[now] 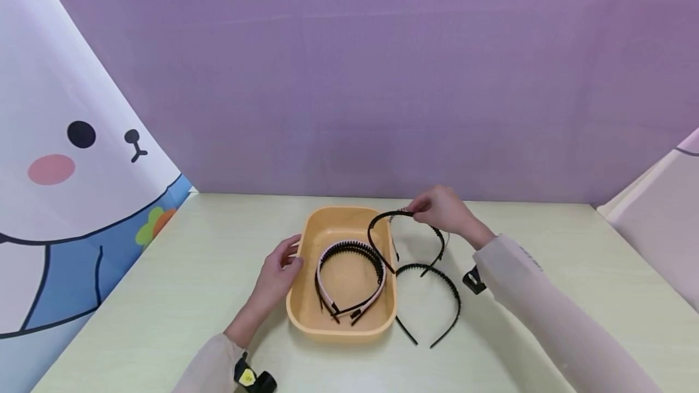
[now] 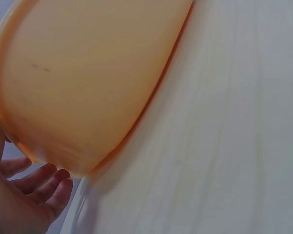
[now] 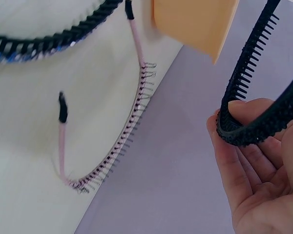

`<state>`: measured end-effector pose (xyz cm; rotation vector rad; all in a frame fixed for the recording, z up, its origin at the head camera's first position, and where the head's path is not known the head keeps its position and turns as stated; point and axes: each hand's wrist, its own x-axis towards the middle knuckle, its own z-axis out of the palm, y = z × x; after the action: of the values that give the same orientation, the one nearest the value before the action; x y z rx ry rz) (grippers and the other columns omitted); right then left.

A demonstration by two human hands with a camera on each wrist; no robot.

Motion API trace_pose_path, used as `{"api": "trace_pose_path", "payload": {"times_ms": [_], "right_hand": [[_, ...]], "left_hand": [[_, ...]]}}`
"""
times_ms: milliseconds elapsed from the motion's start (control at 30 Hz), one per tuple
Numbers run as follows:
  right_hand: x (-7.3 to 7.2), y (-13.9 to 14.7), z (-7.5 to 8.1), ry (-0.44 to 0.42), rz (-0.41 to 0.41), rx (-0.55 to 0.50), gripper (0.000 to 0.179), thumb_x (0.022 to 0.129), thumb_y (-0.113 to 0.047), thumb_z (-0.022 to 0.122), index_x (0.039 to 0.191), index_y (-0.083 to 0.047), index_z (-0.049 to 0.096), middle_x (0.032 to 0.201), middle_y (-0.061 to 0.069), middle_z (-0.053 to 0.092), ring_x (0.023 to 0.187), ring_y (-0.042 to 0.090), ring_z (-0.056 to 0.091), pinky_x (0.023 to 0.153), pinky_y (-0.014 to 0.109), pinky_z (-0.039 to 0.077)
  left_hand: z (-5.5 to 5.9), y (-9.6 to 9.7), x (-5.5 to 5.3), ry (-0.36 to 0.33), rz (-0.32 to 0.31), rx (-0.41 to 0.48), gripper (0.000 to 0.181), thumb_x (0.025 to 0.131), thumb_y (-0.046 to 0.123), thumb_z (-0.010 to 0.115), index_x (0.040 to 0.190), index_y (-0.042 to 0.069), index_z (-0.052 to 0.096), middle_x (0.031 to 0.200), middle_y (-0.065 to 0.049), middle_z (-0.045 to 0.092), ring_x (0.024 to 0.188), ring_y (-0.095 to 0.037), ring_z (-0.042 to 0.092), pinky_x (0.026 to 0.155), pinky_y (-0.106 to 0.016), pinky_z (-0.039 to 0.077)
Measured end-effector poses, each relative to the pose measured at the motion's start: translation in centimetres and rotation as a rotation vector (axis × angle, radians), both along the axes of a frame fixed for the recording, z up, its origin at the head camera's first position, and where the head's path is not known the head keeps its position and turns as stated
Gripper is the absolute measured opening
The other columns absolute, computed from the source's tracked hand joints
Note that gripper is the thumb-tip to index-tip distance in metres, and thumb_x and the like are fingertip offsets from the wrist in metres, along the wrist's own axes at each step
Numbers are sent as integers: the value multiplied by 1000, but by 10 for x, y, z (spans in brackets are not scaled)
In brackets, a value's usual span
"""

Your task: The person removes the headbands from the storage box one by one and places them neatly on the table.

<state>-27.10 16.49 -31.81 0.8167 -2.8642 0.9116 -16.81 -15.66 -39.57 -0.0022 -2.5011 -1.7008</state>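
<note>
My right hand point(image 1: 445, 210) pinches a black toothed headband point(image 3: 241, 68) near the top of its arch between thumb and fingers. The band hangs with its ends down, by the right rim of a yellow-orange plastic tray point(image 1: 341, 333). Against the tray's left side rests my left hand point(image 1: 277, 272), thumb at the rim and loose fingers point(image 2: 41, 178) along the outer wall. Pink and black headbands point(image 1: 349, 246) lie overlapped inside the tray. On the table, right of it, are another black headband point(image 1: 455, 296) and a pink toothed headband point(image 3: 121, 144), partly hidden in the head view.
The pale wood-grain table point(image 1: 546, 272) meets a purple backdrop point(image 1: 382, 77) at its back edge. A printed cartoon panel point(image 1: 98, 199) stands along the left side, and a pale panel point(image 1: 661, 217) borders the right. Each wrist wears a small black camera point(image 1: 474, 281).
</note>
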Motion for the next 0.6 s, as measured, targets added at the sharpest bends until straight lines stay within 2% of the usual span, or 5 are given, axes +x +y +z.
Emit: {"api": "trace_pose_path", "payload": {"times_ms": [400,600], "right_hand": [[-2,23,-7,32,-33,1,19,80,-2,66,96,0,74,93,14,73,84,27,69,74,40,55],[-4,34,-7,35,-38,8,18,79,-1,65,95,0,74,91,14,73,84,27,69,74,41,54]], "left_hand": [[0,3,-2,-8,-10,10,48,91,4,49,138,3,45,125,-24,57,104,-29,58,80,-28,51],[-1,3,-3,-3,-10,21,48,91,3,49,138,2,46,125,-25,57,105,-30,58,80,-26,50]]}}
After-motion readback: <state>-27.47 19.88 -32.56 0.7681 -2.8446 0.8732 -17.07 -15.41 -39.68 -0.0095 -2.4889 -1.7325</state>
